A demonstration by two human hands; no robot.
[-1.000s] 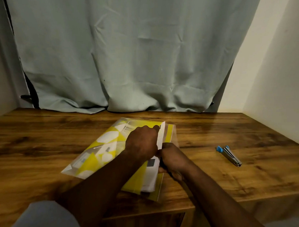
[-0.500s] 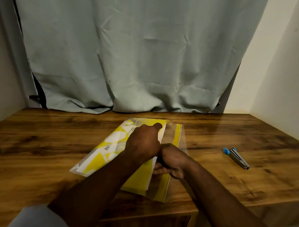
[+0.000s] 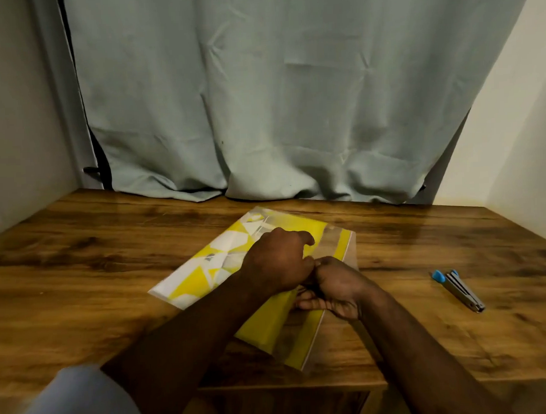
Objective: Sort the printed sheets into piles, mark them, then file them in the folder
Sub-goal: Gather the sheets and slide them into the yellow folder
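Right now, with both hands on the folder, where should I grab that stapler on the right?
Take the stapler probably at the middle of its metal body, pinched across its two long sides from straight above. It lies flat and slanted on the desk, blue end farther from you, nothing touching it. Your right hand is nearer.

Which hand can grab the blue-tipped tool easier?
Probably the right hand: the blue-tipped tool lies on its side of the table. The left hand sits farther away, over the yellow folder.
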